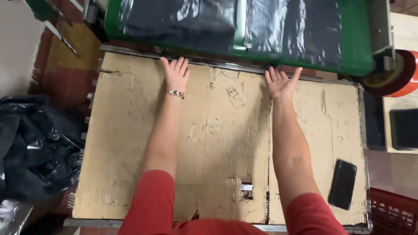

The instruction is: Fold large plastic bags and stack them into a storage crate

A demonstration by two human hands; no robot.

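Observation:
My left hand (176, 74) lies flat, palm down, fingers spread, on the far edge of a worn brown cardboard sheet (217, 143) that covers a metal-framed table. A beaded bracelet (175, 93) circles that wrist. My right hand (281, 82) is also flat and spread on the cardboard's far edge, a little to the right. Both arms reach forward in red sleeves. Neither hand holds anything. Just beyond my fingertips stands a green bin (357, 52) lined with black plastic bags (204, 19).
A black phone (342, 183) lies on the cardboard at the near right. A crumpled black plastic bag (35, 148) sits left of the table. A red tape roll (402, 74) and a dark flat object (404, 129) rest on a surface at the right. A red crate (394, 213) is at bottom right.

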